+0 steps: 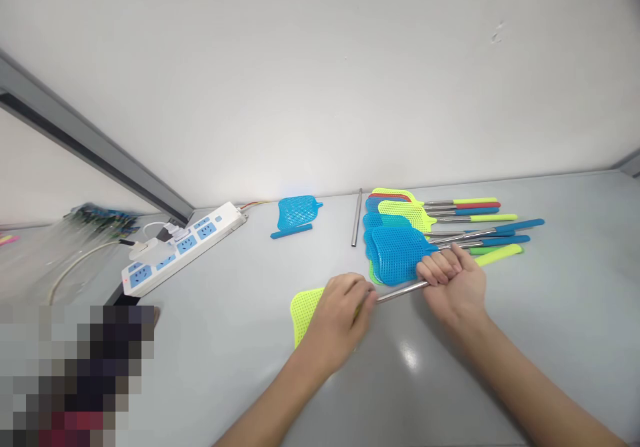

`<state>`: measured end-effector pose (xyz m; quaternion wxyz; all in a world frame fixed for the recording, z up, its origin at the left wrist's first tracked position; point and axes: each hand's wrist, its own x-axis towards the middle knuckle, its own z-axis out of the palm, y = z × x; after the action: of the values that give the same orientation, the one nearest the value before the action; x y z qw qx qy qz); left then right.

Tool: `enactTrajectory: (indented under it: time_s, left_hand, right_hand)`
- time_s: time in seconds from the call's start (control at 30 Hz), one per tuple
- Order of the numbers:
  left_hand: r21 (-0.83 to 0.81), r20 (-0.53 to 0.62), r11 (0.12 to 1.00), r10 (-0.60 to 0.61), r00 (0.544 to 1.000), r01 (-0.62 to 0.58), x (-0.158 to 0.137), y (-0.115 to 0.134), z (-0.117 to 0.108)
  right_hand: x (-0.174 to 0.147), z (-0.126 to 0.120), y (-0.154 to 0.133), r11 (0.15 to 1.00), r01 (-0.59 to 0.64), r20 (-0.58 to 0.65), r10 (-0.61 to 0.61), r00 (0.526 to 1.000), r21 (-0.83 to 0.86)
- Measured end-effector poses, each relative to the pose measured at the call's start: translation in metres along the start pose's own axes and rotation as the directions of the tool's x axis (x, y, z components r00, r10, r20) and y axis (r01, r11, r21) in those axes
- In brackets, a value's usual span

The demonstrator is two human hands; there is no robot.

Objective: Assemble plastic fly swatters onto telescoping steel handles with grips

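The yellow-green swatter (403, 292) lies across the view at four to five o'clock from the centre, in both hands. Its mesh head (306, 310) points toward eight o'clock and its handle (500, 255) toward two. The left hand (343, 313) wraps narrowly around the place where head meets metal rod (393, 295); that joint is hidden, so how firmly it is seated I cannot tell. The right hand (457, 287) is closed around the rod near the handle, curled with no gap showing.

For good handling, effort belongs along the rod's own line — a sideways bend would strain the slim metal. The left grip does best by bearing on the stiff base rather than squeezing the perforated mesh, and a short bare stretch between the hands lets the rod be watched for straightness.

The right hand sits close by the stacked swatters (400, 253) at one o'clock — small movements seem wise, so none gets nudged. At ten o'clock on the grey surface (235, 340) lies a loose blue head (297, 212); at eleven, a metal tube (357, 219), well clear of the work.
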<state>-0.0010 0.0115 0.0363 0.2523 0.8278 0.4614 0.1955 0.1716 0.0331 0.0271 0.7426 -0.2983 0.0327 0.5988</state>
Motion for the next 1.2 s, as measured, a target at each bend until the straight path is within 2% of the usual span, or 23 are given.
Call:
enactTrajectory:
  time_s: [0.1,0.17,0.27,0.33,0.4,0.47,0.5,0.57,0.6,0.67,0.77,0.97,1.2]
  left_hand:
    - [0.011,-0.134,0.998,-0.060,0.989,0.062,0.002,-0.007,-0.003]
    - [0.017,-0.246,0.988,-0.146,0.958,0.154,0.003,-0.014,-0.003]
    - [-0.104,-0.397,0.949,-0.314,0.862,0.298,0.005,-0.023,-0.003]
    - [-0.304,-0.410,0.881,-0.464,0.785,0.362,0.007,-0.028,-0.005]
    - [-0.563,-0.318,0.729,-0.627,0.711,0.390,0.008,-0.030,-0.009]
    - [-0.802,-0.107,0.466,-0.729,0.676,0.375,0.009,-0.030,-0.016]
    - [-0.880,0.033,0.304,-0.727,0.686,0.365,0.009,-0.029,-0.019]
    - [-0.916,0.301,0.026,-0.618,0.726,0.401,0.009,-0.026,-0.025]
    - [-0.896,0.400,-0.066,-0.548,0.735,0.439,0.009,-0.024,-0.027]
    - [-0.844,0.526,-0.159,-0.434,0.731,0.513,0.008,-0.022,-0.029]
    - [-0.815,0.576,-0.188,-0.368,0.730,0.549,0.006,-0.019,-0.026]
    - [-0.853,0.508,-0.124,-0.418,0.753,0.507,0.004,-0.018,-0.020]
    - [-0.834,0.522,-0.111,-0.480,0.706,0.541,0.005,-0.028,-0.018]
  right_hand:
    - [0.006,0.000,-0.012,0.999,0.044,-0.006,-0.044,0.999,0.031]
    - [0.010,-0.001,-0.018,0.996,0.068,-0.005,-0.068,0.998,0.055]
    - [0.013,-0.003,-0.025,0.991,0.096,-0.012,-0.095,0.995,0.095]
    - [0.015,-0.004,-0.027,0.986,0.110,-0.015,-0.109,0.994,0.125]
    - [0.017,-0.005,-0.028,0.982,0.114,-0.012,-0.114,0.993,0.151]
    - [0.018,-0.006,-0.028,0.979,0.114,-0.017,-0.113,0.993,0.171]
    - [0.018,-0.006,-0.029,0.977,0.112,-0.020,-0.110,0.994,0.181]
    - [0.019,-0.007,-0.029,0.974,0.107,-0.019,-0.105,0.994,0.199]
    - [0.020,-0.008,-0.030,0.973,0.104,-0.017,-0.102,0.995,0.206]
    - [0.020,-0.008,-0.031,0.972,0.095,-0.017,-0.093,0.995,0.214]
    - [0.021,-0.009,-0.031,0.971,0.094,-0.021,-0.091,0.996,0.221]
    - [0.022,-0.010,-0.027,0.970,0.114,-0.021,-0.112,0.994,0.214]
    - [0.021,-0.011,-0.018,0.981,0.130,-0.012,-0.130,0.992,0.146]
